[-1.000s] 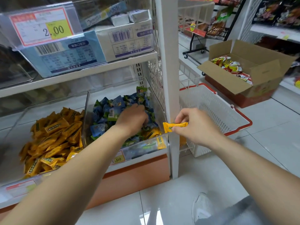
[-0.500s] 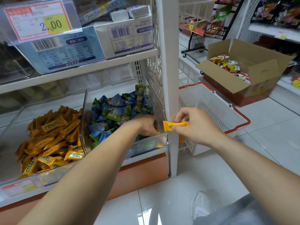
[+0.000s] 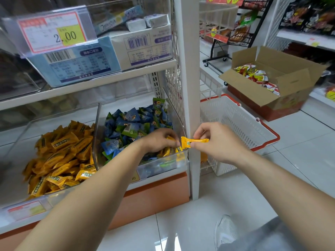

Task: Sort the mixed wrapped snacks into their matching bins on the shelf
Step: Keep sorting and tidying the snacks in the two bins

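Observation:
Two clear bins sit side by side on the lower shelf. The left bin (image 3: pixel 54 197) holds a heap of orange wrapped snacks (image 3: pixel 59 153). The right bin (image 3: pixel 179 122) holds blue and green wrapped snacks (image 3: pixel 130 122) with a few orange ones (image 3: pixel 168 152) mixed in at its front right corner. My left hand (image 3: pixel 159 140) reaches into that corner and its curled fingers pinch an orange snack. My right hand (image 3: pixel 217 142) hovers just outside the bin by the white shelf post, pinching another orange wrapped snack (image 3: pixel 192 142) by its end.
A white shelf post (image 3: pixel 188 87) stands right of the bins. Beyond it a white basket with red rim (image 3: pixel 239 124) sits on the tiled floor, and an open cardboard box (image 3: pixel 282 84) of red and yellow packets lies farther back. Boxed goods (image 3: pixel 101 57) fill the upper shelf.
My left hand moved from the middle of the blue and green pile to the bin's front right corner and closed on an orange snack. My right hand stayed put with its snack.

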Available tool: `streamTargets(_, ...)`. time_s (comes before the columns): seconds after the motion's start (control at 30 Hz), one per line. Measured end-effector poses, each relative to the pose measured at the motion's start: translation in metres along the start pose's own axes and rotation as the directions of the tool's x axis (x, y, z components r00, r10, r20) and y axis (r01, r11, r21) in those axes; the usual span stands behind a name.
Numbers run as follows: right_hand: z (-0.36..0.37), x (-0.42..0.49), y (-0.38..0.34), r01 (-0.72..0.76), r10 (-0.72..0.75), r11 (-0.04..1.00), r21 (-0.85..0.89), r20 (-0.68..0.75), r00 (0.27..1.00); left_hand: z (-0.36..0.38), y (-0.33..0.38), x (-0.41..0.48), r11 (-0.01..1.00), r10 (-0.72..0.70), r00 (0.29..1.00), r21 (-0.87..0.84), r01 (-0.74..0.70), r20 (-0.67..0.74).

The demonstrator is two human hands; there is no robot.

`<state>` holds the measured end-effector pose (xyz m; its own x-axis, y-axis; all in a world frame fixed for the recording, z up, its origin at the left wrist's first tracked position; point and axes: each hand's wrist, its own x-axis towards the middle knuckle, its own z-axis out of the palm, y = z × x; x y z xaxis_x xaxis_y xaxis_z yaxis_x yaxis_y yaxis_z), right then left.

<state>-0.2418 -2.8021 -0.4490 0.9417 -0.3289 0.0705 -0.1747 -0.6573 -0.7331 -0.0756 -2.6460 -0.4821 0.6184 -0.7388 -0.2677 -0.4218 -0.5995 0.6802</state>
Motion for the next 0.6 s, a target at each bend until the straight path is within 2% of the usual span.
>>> streamTargets(0.13,0.009,-0.004,-0.008,-0.034,0.035,0.987,0.159,-0.005,0.999,-0.012,0.0,-0.015,0.967,-0.049,0.969,-0.255,-0.016,-0.244)
streamTargets(0.2,0.018,-0.006,-0.014,-0.049,0.051,0.966,0.255,-0.002,0.999,-0.016,0.002,-0.025,0.934,-0.065,0.951,-0.355,-0.049,-0.301)
streamTargets(0.3,0.034,-0.009,-0.025,-0.05,0.05,0.934,0.354,0.01,0.999,-0.023,0.005,-0.041,0.912,-0.026,0.936,-0.391,-0.121,-0.351)
streamTargets(0.43,0.047,-0.003,-0.046,-0.042,0.056,0.805,0.592,-0.005,0.998,-0.036,0.007,-0.061,0.89,0.004,0.877,-0.397,-0.222,-0.48)
streamTargets(0.6,0.055,0.009,-0.078,-0.011,0.005,0.648,0.762,0.01,1.0,-0.049,0.005,-0.085,0.724,-0.157,0.852,-0.644,-0.245,-0.5)
